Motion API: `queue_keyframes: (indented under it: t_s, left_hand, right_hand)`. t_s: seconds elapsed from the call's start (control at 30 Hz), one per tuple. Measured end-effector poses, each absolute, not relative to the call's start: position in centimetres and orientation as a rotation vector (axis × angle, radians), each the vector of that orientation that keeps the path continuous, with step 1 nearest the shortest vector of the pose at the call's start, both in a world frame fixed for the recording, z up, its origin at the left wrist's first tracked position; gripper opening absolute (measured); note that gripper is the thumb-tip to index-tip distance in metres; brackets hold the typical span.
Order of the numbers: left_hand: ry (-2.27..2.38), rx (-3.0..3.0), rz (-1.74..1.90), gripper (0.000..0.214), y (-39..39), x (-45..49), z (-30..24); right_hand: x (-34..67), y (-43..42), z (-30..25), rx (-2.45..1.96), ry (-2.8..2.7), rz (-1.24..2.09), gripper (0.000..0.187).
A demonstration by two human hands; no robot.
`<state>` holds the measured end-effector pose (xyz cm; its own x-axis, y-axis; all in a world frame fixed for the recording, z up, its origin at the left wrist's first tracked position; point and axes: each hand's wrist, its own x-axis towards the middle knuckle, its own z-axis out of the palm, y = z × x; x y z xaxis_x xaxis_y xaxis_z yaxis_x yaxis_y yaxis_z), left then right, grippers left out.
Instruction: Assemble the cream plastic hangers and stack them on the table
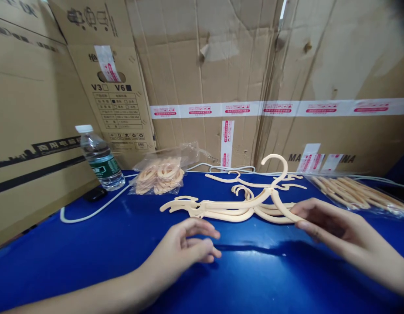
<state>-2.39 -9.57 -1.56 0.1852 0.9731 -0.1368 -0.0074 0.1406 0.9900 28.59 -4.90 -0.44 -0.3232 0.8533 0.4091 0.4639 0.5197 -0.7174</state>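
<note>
My right hand (329,222) pinches the right arm of a cream plastic clothes hanger (277,200), thumb in front and fingers behind. The hanger's hook stands upright, and its other arm reaches left over several similar hangers (231,216) lying on the blue table. My left hand (191,246) hovers in front of that group with curled, parted fingers and nothing in them. Behind, another cream hanger (254,182) lies flat near the back of the table.
A clear bag of cream ring-shaped parts (162,174) lies at the back left, beside a water bottle (102,161) and a dark object (95,194). A white cable (90,219) crosses the blue table (74,261). Bagged hanger arms (358,192) lie right. Cardboard (205,78) walls the back.
</note>
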Motion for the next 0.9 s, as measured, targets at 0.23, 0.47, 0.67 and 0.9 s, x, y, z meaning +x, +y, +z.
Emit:
queue_keyframes:
  t_s: [0.23, 0.47, 0.67, 0.9]
  left_hand:
    - [1.045, 2.158, 0.818, 0.026, -11.8, -2.2, 0.1]
    - [1.171, 2.284, 0.977, 0.047, -11.7, -2.1, -2.5]
    - [1.249, 2.606, 0.607, 0.052, -11.2, -2.9, -1.7]
    - [1.252, 2.867, 0.311, 0.053, -10.4, -3.2, -0.6]
  right_hand:
    - [29.2, -4.0, -1.1, -1.084, -2.174, 0.603, 0.021]
    - [28.9, -4.0, -2.8, -1.099, -2.324, 0.488, 0.014]
    - [29.0, -4.0, -2.4, -1.144, -2.361, 0.324, 0.013]
    - [29.6, -3.3, -2.8, -1.222, -2.323, 0.33, 0.01]
